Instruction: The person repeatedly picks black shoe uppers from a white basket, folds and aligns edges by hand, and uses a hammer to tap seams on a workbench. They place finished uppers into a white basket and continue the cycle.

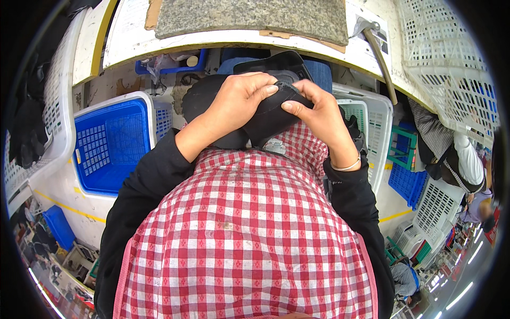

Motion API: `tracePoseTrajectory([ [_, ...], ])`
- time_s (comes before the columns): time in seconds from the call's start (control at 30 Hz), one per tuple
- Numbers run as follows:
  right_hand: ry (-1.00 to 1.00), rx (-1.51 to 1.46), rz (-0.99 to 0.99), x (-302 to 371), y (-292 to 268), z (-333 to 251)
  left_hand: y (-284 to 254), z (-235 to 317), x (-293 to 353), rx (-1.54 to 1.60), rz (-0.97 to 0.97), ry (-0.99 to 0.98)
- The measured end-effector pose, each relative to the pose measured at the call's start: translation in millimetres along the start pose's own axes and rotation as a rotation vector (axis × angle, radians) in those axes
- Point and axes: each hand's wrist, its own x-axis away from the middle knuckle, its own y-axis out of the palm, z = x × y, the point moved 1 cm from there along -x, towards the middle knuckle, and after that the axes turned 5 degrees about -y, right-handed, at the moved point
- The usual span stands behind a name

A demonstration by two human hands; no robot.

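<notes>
Over my lap I hold a soft black piece (272,118) that looks like a shoe upper; its exact kind is hard to make out. My left hand (240,97) is closed, thumb and fingers pinching its upper edge. From the other side my right hand (317,109) grips the same edge, thumb on the near face and fingers curled behind. The two hands are a short way apart. Other black material (199,98) lies beneath my left wrist. Just beyond my fingers shows a dark tray-like thing (292,61), partly covered.
A speckled stone slab (249,21) lies on the white workbench (127,45) ahead, with a hammer (378,56) overhanging the bench edge at right. A blue-lined crate (114,141) stands left; white baskets (446,64) stand right. Another person's sleeve (468,162) shows far right.
</notes>
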Motion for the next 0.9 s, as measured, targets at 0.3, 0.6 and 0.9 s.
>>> tracePoseTrajectory([
  [0.3,-0.150,0.181,0.065,-11.1,12.9,1.1,0.3,14.1,-25.3,-0.340,0.093,0.291],
  [0.6,0.008,0.055,0.017,-7.2,4.1,9.9,-50.7,-12.0,-11.4,0.259,-0.074,-0.074],
  [0.9,0.013,0.147,-0.012,1.9,-4.9,1.8,-23.4,-3.7,6.8,0.280,-0.213,-0.286],
])
